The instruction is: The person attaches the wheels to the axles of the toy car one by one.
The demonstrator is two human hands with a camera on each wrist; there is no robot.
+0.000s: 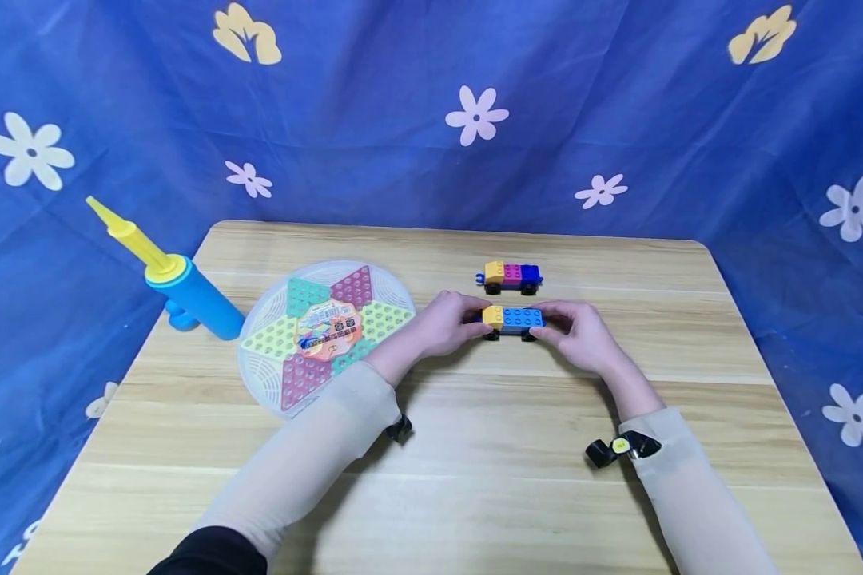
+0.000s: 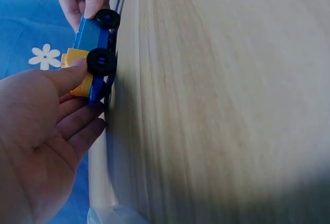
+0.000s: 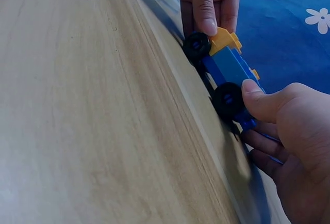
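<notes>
A toy block car [image 1: 521,320] with a yellow sloped brick and a long blue brick stands on black wheels on the table. My left hand [image 1: 442,326] pinches its yellow end between thumb and fingers. At the blue end, my right hand [image 1: 581,335] grips it the same way. The left wrist view shows the left thumb on the yellow brick [image 2: 77,56], beside a black wheel [image 2: 101,62]. In the right wrist view the right thumb presses the side of the blue brick [image 3: 230,65]. Just behind stands a second toy car [image 1: 512,274] in yellow, pink and dark blue.
A round Chinese checkers board [image 1: 261,375] lies left of the cars, partly under the left forearm in the head view. Beyond it, at the table's left edge, is a blue hand pump [image 1: 204,295] with a yellow nozzle. Blue flowered cloth [image 1: 403,144] hangs behind the wooden table [image 1: 489,479].
</notes>
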